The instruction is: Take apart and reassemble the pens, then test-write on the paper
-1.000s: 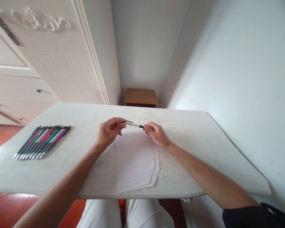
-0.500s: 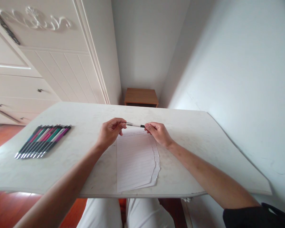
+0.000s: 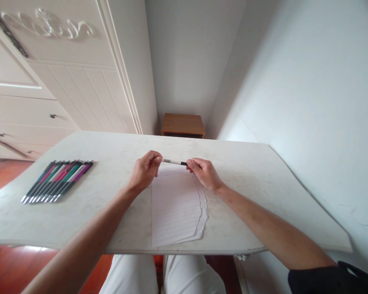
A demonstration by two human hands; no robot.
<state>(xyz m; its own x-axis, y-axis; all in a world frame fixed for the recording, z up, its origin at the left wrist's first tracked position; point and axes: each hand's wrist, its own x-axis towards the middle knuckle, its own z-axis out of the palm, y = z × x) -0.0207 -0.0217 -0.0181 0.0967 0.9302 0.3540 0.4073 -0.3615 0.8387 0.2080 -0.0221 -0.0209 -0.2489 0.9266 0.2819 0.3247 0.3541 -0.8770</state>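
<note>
A thin pen [image 3: 173, 162] with a white barrel and black end is held level above the top of a small stack of lined paper sheets [image 3: 175, 206]. My left hand [image 3: 145, 171] pinches the pen's left end with closed fingers. My right hand [image 3: 203, 173] grips its black right end, fingers also closed. Both hands hover just over the far edge of the paper, near the middle of the white table [image 3: 248, 179].
A row of several coloured pens [image 3: 57, 181] lies side by side on the left of the table. A white wardrobe with drawers [image 3: 49, 102] stands at the left, a small wooden stand [image 3: 183, 125] beyond the table, and a white wall at the right.
The pen has tilted from slanted to nearly level, and the hands have drawn slightly closer together along it. The view has shifted a little.
</note>
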